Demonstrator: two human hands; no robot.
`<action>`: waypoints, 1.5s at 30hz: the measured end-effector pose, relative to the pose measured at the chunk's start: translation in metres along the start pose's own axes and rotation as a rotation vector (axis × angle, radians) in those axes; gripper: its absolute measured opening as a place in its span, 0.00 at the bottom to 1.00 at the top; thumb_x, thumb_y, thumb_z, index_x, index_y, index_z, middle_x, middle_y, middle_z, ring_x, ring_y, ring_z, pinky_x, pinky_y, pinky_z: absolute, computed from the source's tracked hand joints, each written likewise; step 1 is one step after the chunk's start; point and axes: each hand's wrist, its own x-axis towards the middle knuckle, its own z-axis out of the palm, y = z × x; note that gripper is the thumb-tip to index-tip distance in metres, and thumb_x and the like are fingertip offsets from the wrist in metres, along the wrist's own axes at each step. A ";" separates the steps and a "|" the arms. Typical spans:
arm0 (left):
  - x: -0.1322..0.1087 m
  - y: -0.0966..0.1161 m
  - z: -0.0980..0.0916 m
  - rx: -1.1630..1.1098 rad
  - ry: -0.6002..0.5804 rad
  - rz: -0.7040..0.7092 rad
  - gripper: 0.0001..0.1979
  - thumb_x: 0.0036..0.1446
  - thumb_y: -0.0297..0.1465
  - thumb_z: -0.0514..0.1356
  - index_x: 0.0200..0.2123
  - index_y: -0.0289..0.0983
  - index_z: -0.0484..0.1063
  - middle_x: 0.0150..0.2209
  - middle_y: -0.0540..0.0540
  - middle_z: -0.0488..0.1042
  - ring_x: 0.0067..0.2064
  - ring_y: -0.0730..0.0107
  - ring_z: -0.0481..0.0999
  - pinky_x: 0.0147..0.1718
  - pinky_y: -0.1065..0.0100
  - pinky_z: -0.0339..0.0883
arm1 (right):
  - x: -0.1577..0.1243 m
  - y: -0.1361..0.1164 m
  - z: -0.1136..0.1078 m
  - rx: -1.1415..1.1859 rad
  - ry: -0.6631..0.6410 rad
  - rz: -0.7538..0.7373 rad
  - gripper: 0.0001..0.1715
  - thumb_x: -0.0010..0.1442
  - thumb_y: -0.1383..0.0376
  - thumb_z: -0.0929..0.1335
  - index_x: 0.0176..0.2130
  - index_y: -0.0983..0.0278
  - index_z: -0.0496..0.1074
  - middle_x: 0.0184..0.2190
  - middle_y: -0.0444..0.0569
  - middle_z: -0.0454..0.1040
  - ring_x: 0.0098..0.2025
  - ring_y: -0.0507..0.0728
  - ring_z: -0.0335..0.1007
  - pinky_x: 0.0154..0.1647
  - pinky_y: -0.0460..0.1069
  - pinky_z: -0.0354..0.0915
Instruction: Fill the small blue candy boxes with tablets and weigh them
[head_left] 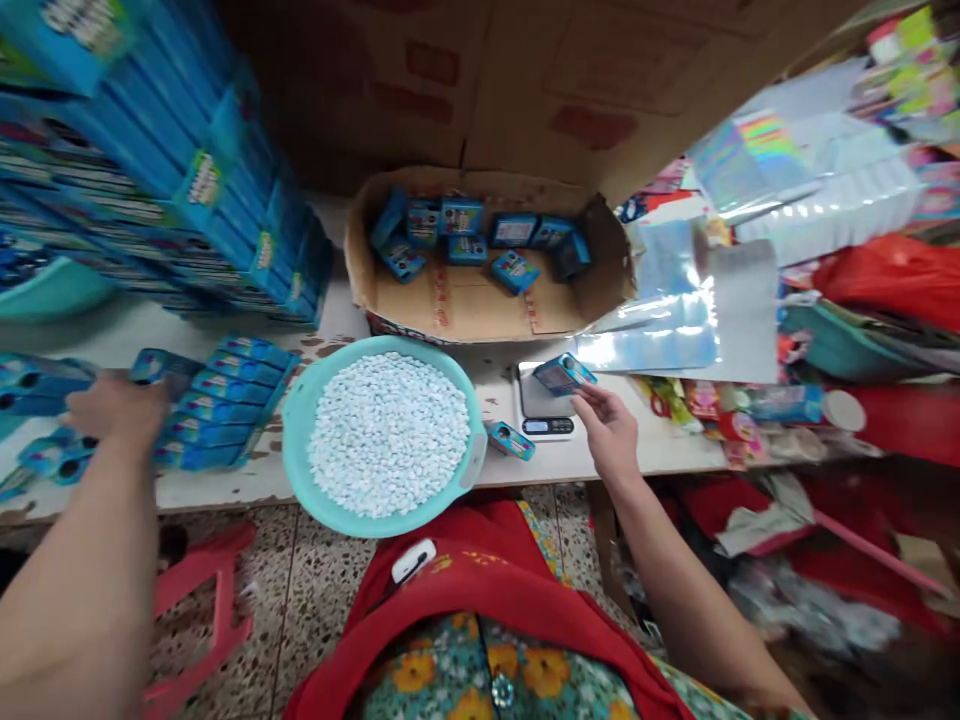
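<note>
At the far left, my left hand (pixel 118 408) is among small blue boxes, beside a slanted row of them (pixel 225 405); motion blurs its fingers, and what they hold cannot be made out. My right hand (pixel 609 428) pinches the edge of a blue box (pixel 564 374) over a small digital scale (pixel 546 402). Another blue box (pixel 511 441) lies between the scale and a turquoise basin (pixel 300 470) full of small white pieces.
A low cardboard box (pixel 480 325) with several blue boxes stands behind the basin. Tall stacks of blue boxes (pixel 150 170) rise at the back left. Shiny plastic sheets (pixel 660 300) lie at the right. A pink stool (pixel 217 580) is below the table.
</note>
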 end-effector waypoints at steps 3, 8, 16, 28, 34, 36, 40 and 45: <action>-0.008 -0.004 -0.007 0.110 0.071 0.123 0.24 0.42 0.46 0.63 0.20 0.35 0.56 0.26 0.46 0.68 0.60 0.30 0.58 0.49 0.28 0.49 | -0.007 0.016 -0.013 -0.011 0.021 0.044 0.27 0.50 0.51 0.72 0.45 0.64 0.72 0.40 0.52 0.77 0.43 0.58 0.73 0.53 0.59 0.66; -0.091 0.038 -0.026 -0.033 0.088 0.449 0.18 0.57 0.44 0.56 0.45 0.40 0.69 0.42 0.50 0.74 0.54 0.44 0.69 0.52 0.42 0.61 | -0.059 0.052 -0.005 -0.104 0.021 0.131 0.21 0.59 0.49 0.65 0.40 0.64 0.68 0.36 0.49 0.73 0.40 0.57 0.70 0.48 0.57 0.67; -0.293 0.127 0.019 -0.476 -0.471 0.662 0.11 0.58 0.37 0.58 0.38 0.40 0.76 0.38 0.49 0.78 0.40 0.68 0.76 0.42 0.67 0.69 | -0.104 0.090 0.014 -0.170 -0.062 -0.028 0.29 0.54 0.55 0.70 0.51 0.60 0.59 0.50 0.54 0.64 0.52 0.61 0.64 0.52 0.60 0.65; -0.332 0.189 0.054 -0.568 -0.913 0.489 0.11 0.57 0.37 0.57 0.38 0.40 0.76 0.39 0.49 0.78 0.41 0.67 0.75 0.43 0.67 0.66 | -0.056 0.080 0.029 -0.224 -0.237 -0.162 0.21 0.53 0.55 0.72 0.44 0.61 0.69 0.42 0.51 0.73 0.47 0.60 0.69 0.52 0.58 0.64; -0.336 0.192 0.067 -0.827 -1.020 0.179 0.17 0.54 0.42 0.59 0.40 0.36 0.75 0.37 0.44 0.77 0.37 0.65 0.76 0.40 0.65 0.69 | -0.045 0.047 0.027 -0.199 -0.178 -0.192 0.21 0.50 0.54 0.74 0.41 0.61 0.72 0.38 0.48 0.73 0.42 0.59 0.71 0.46 0.55 0.67; -0.336 0.196 0.064 -0.921 -1.029 0.073 0.19 0.54 0.44 0.59 0.40 0.35 0.74 0.37 0.42 0.77 0.37 0.66 0.76 0.38 0.66 0.69 | -0.041 0.020 0.027 -0.200 -0.194 -0.282 0.20 0.50 0.56 0.75 0.42 0.60 0.73 0.38 0.48 0.73 0.42 0.59 0.70 0.46 0.55 0.67; -0.334 0.209 0.053 -1.119 -1.057 -0.093 0.22 0.55 0.47 0.58 0.40 0.34 0.75 0.41 0.39 0.77 0.40 0.66 0.76 0.40 0.67 0.69 | -0.035 -0.033 0.037 -0.179 -0.279 -0.411 0.20 0.48 0.59 0.76 0.42 0.58 0.74 0.38 0.48 0.74 0.41 0.58 0.70 0.44 0.54 0.68; -0.325 0.219 0.041 -1.263 -1.018 -0.168 0.24 0.57 0.49 0.55 0.40 0.34 0.74 0.41 0.39 0.76 0.39 0.66 0.76 0.40 0.65 0.69 | -0.034 -0.059 0.056 -0.059 -0.331 -0.413 0.23 0.46 0.61 0.77 0.43 0.57 0.74 0.39 0.47 0.74 0.42 0.58 0.70 0.45 0.54 0.67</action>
